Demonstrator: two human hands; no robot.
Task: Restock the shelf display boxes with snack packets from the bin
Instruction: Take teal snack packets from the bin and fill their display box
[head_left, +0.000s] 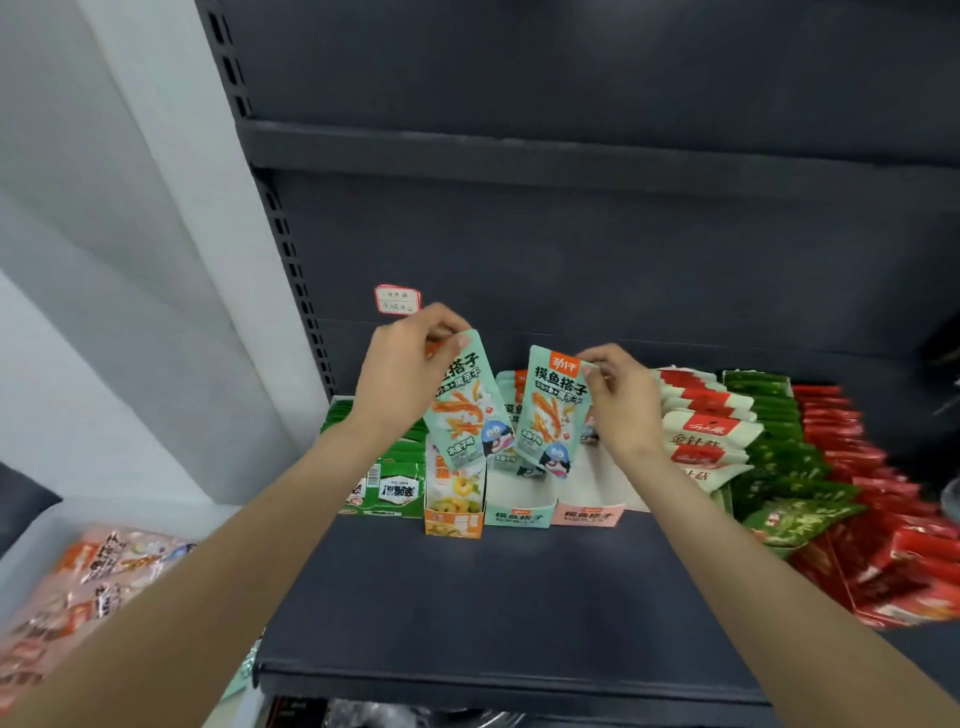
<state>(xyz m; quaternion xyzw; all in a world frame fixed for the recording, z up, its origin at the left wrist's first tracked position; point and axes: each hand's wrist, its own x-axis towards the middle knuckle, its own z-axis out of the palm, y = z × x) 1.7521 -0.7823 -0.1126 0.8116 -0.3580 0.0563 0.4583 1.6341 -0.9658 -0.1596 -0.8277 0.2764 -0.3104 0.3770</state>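
Each of my hands holds a mint-green snack packet by its top edge above the display boxes. My left hand (405, 374) pinches one green packet (465, 410), tilted, over the orange box (452, 512). My right hand (621, 400) pinches a second green packet (550, 415) over the mint-green display box (517, 506), which has a few matching packets at its back. A pink display box (589, 512) stands right of it. The bin (31, 545) at lower left holds several orange-and-pink packets (98, 571).
Green packets (395, 488) stand left of the orange box. White-and-red packets (701, 431), dark green packets (774, 447) and red packets (872, 530) fill the shelf's right side. The dark shelf board (493, 597) extends toward me. A white label (397, 299) sticks to the back panel.
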